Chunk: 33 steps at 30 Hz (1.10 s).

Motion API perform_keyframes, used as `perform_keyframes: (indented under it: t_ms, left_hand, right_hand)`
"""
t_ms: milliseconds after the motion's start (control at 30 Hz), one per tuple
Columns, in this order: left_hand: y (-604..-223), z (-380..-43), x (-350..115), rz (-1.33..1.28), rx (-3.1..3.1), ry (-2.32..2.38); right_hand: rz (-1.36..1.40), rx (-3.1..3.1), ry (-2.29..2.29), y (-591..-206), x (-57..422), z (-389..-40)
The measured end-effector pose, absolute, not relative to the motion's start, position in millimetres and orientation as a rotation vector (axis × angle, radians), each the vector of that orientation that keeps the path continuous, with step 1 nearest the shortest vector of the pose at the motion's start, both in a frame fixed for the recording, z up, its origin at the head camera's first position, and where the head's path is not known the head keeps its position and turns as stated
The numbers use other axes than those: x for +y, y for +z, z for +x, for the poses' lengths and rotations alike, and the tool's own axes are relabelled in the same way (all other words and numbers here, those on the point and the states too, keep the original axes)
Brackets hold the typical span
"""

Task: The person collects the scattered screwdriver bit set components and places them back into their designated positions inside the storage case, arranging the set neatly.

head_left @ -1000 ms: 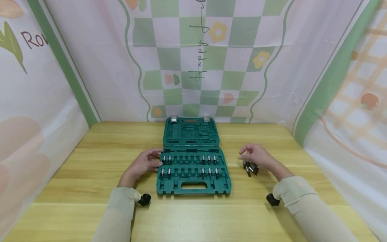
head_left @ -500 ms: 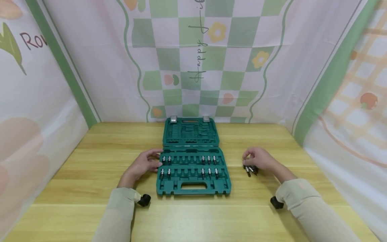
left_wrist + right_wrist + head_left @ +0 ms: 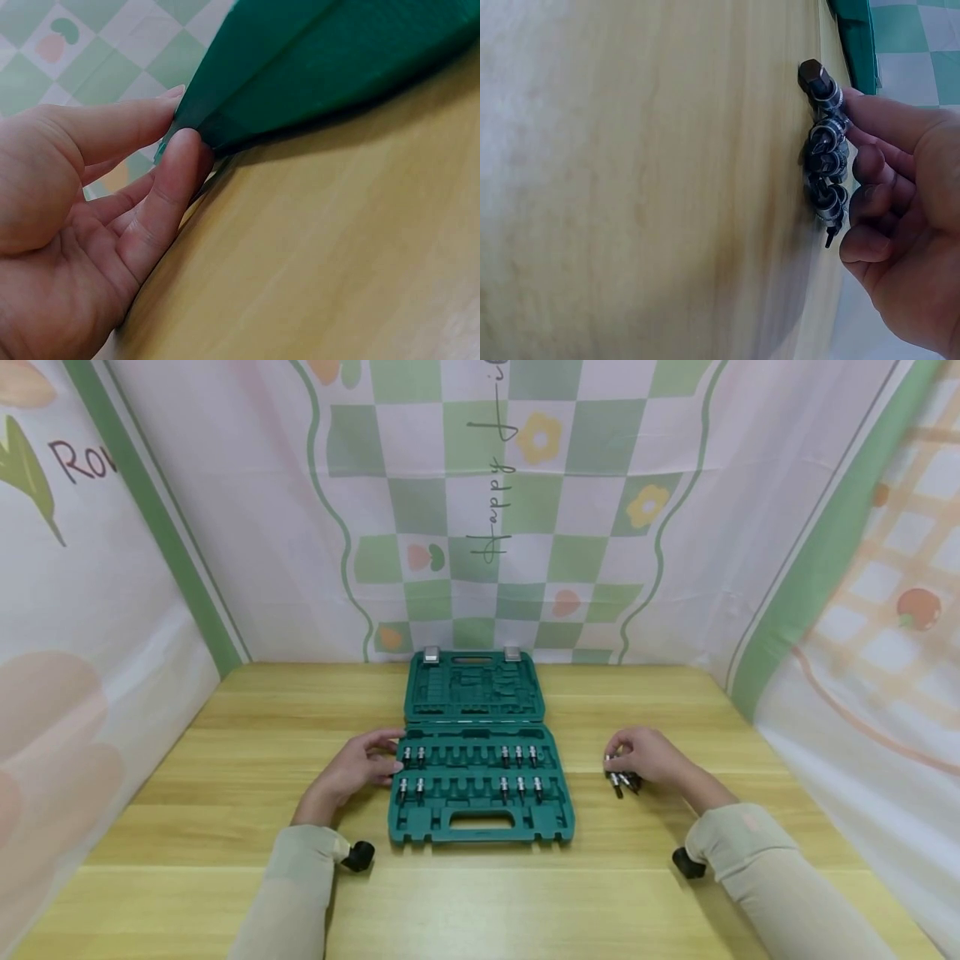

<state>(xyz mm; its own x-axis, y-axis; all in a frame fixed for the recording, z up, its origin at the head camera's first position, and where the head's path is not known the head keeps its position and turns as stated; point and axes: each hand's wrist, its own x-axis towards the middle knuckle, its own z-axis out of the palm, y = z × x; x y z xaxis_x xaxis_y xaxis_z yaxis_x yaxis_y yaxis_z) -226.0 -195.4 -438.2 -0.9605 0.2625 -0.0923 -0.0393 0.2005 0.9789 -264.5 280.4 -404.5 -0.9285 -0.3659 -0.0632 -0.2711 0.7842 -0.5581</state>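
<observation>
A green socket case [image 3: 480, 829] lies open and flat on the table, with short chrome bit sockets [image 3: 519, 788] standing in its two rows at both sides. My left hand [image 3: 358, 768] holds the case's left edge; in the left wrist view, the thumb laps over the rim and a finger [image 3: 171, 176] presses the outer wall [image 3: 300, 75]. To the right of the case is a small pile of loose bit sockets [image 3: 829, 161]. There my right hand [image 3: 647, 755] pinches a bit socket with a dark hex tip [image 3: 815, 76] between thumb and forefinger, the other fingers curled.
The case lid [image 3: 474, 689], with moulded hollows and two metal latches, leans back near the rear curtain [image 3: 480, 527]. Printed cloth also hangs on the left and right sides. The wooden table [image 3: 480, 902] runs along the front. Black wrist cameras [image 3: 359, 856] sit at both cuffs.
My right hand has come down and slightly right onto the pile, and its thumb and forefinger have closed on a bit socket. My left hand and the case stay put.
</observation>
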Motion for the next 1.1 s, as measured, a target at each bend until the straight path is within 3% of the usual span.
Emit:
perform_keyframes:
  t_ms: [1100]
  left_hand:
    - [-437,-227,-197,0.242,2.225,1.828]
  right_hand:
    - [-0.569,2.962,-0.91,-410,265,-267]
